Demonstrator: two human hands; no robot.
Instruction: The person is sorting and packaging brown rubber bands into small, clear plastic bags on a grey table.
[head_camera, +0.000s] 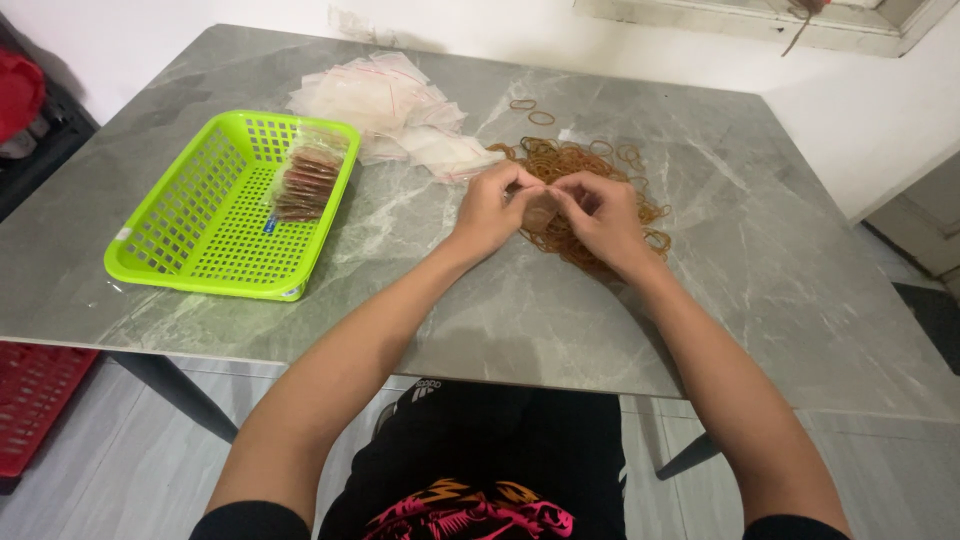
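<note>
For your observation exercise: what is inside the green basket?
Inside the green basket, against its right wall, lies a row of small clear bags filled with brown rubber bands. Whatever is beneath them is covered; the remaining mesh floor shows through.

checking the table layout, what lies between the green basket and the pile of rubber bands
In the head view, a heap of clear plastic bags lies between the green basket and the pile of rubber bands, toward the far side; nearer, bare marble table fills the stretch.

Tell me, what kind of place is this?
Probably a room at home used for packing by hand. A marble-look table holds a pile of rubber bands, small clear bags and a green basket with filled packets.
</note>
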